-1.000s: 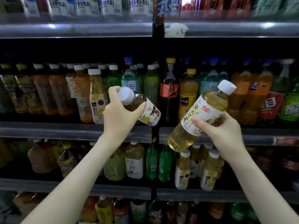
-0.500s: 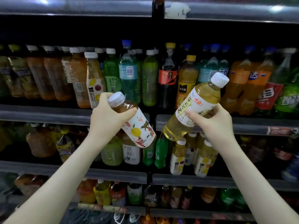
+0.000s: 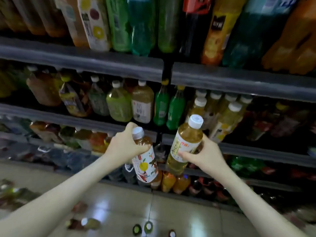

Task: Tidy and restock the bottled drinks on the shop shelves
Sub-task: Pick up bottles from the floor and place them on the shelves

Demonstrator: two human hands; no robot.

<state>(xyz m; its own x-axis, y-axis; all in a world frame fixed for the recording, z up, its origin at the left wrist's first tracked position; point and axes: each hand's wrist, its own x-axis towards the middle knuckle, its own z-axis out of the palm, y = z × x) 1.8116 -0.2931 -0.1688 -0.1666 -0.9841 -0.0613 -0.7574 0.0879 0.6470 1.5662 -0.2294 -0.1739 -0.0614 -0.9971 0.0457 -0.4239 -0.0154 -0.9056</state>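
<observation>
In front of the lower shelves (image 3: 82, 121) of drinks, left hand (image 3: 125, 146) gripping the neck of a fruit-label bottle (image 3: 145, 159), right hand (image 3: 204, 155) wrapped around a yellow tea bottle (image 3: 185, 145), both white-capped, tilted, held close together, loose bottles (image 3: 90, 223) on the tiled floor (image 3: 119, 202) below.

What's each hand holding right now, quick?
Left hand: closed around the fruit-label bottle.
Right hand: closed around the yellow tea bottle.
</observation>
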